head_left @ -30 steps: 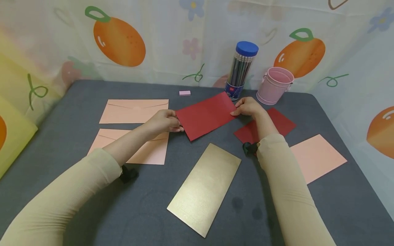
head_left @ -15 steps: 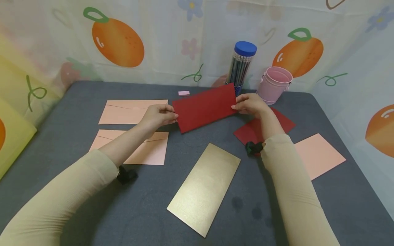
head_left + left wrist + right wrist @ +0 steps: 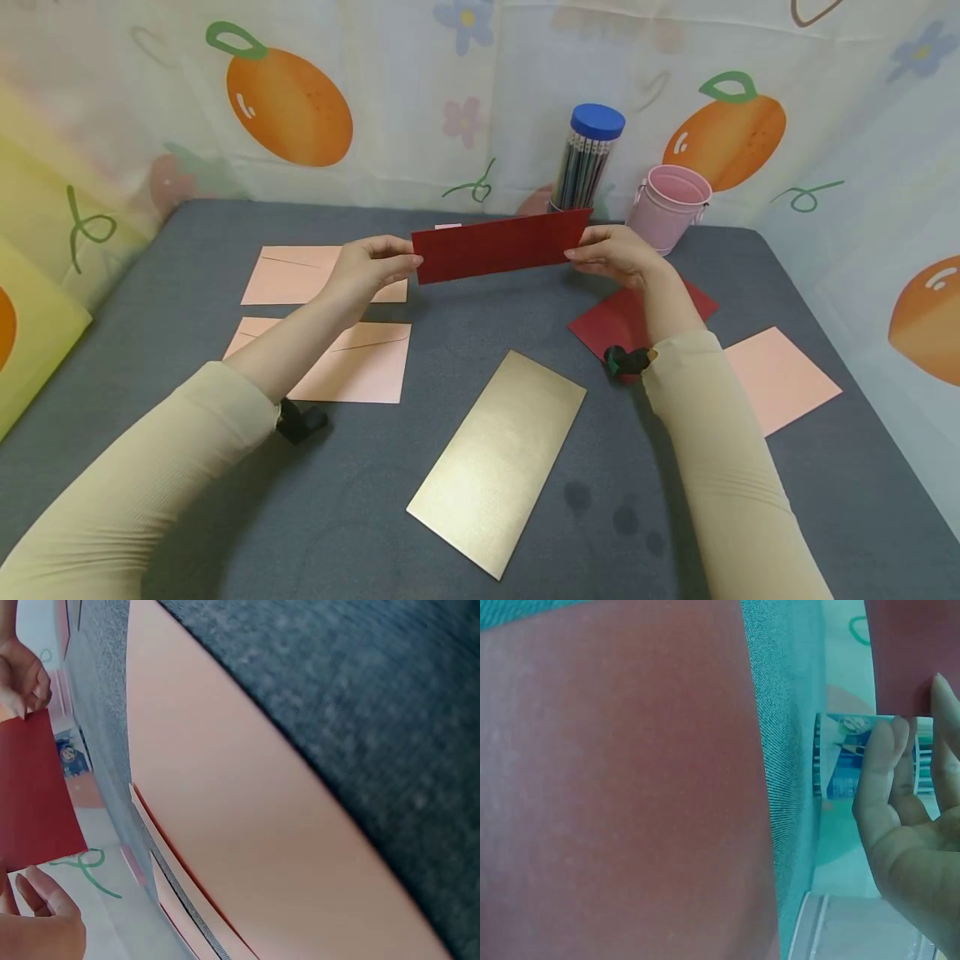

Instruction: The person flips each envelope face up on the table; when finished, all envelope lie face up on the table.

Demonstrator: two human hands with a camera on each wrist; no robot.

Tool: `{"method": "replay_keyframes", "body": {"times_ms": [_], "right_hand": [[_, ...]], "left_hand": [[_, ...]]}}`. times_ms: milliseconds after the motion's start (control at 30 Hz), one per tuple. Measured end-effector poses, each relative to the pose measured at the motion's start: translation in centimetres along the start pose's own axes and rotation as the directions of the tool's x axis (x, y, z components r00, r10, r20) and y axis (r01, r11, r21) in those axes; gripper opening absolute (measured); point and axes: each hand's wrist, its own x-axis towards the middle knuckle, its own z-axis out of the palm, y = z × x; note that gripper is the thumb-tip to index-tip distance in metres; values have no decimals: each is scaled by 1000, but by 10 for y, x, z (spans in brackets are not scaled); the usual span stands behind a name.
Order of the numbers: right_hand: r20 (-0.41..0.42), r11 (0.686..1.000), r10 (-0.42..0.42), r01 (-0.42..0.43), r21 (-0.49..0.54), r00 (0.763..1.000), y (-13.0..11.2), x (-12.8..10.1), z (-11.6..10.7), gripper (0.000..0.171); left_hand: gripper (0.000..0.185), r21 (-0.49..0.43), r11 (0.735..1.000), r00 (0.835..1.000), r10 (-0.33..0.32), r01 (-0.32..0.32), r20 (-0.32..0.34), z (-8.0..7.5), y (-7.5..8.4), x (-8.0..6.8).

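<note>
While the red envelope (image 3: 498,245) is being held up off the grey table (image 3: 375,492), it's being pinched at both short ends: the left hand (image 3: 369,265) is pinching the left end between thumb and fingertips, and the right hand (image 3: 615,252) is doing the same at the right end. From the right wrist view, the right fingers (image 3: 889,772) are being kept close together and lightly curved against the card's edge. So the envelope is being stretched between the two sets of fingertips, tilted nearly edge-on. Just behind the right fingers, a pencil tube (image 3: 587,160) and a pink bucket (image 3: 668,207) are being left standing. Below the left fingers, two pink envelopes (image 3: 341,360) are lying flat, and a gold envelope (image 3: 498,458) is sitting nearer the body, between both wrists. Another red sheet (image 3: 626,321) is being partly covered by the right wrist.
</note>
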Motion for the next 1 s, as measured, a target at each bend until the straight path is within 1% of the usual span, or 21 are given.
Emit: {"method": "replay_keyframes", "body": {"times_ms": [100,200,300,433,533,633,700,800,900,1000], "right_hand": [[12,998,-16,16,58,1000,0,0,-1,25],[21,994,-25,22,108,999,1,0,-2,27],[31,988,-26,21,151,999,2,0,-3,27],[65,978,-23,9,210,998,4,-1,-6,24],[84,977,-26,7,214,996,6,-2,-7,22],[81,984,-29,15,175,996,7,-3,-7,25],[73,988,-28,17,151,997,7,-4,-7,27],[52,993,-27,21,118,998,6,-3,-5,27],[43,996,-23,19,90,999,6,-1,-4,27],[52,997,-5,0,83,999,6,0,-3,26]], "left_hand": [[9,-37,999,1000,19,-19,8,0,0,0],[6,-113,993,1000,22,-21,12,0,0,0],[6,-165,986,1000,15,-11,20,1,0,-1],[7,-209,978,999,-3,13,49,0,-1,-1],[8,-253,967,998,-26,40,58,0,-1,-1],[10,-275,959,997,-58,67,43,0,-1,0],[13,-271,959,996,-81,84,23,1,0,1],[23,-217,970,993,-114,109,-10,3,1,3],[35,-126,982,989,-143,138,-33,7,3,5],[40,-23,986,985,-163,162,-47,9,2,9]]}}
